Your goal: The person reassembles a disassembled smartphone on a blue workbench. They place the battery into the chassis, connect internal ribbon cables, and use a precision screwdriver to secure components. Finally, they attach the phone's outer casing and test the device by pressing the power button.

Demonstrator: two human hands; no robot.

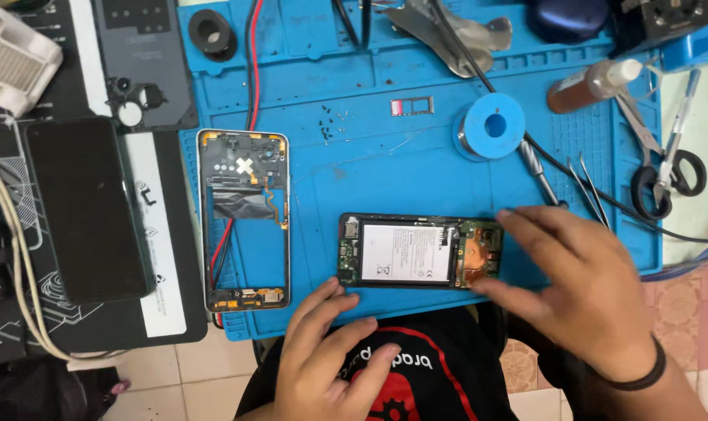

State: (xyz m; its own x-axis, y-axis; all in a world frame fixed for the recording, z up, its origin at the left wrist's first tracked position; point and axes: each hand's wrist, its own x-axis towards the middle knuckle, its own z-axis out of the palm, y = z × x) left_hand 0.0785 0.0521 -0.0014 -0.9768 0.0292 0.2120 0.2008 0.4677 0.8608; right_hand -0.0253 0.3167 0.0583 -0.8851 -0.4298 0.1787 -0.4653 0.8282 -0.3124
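The opened black smartphone with white battery and exposed circuit board (420, 251) lies between both hands on the blue silicone repair mat (385, 156), long axis sideways, board end toward the right hand (580, 281). That hand's spread fingers bracket this end; the left hand (327, 351), loosely open, fingertips its near-left corner. Steadying seems underway; lifting needs a firmer grip.

Your view is bright and evenly lit from overhead, with saturated colour on the blue mat (416, 117). Shadows are soft and short under your right hand (580, 288). There's mild glare on the dark phone screen (85, 210) and the steel scissors (670, 168). The centre is sharp. Your fingertips are slightly blurred, and the edges bow a little from wide-angle distortion.
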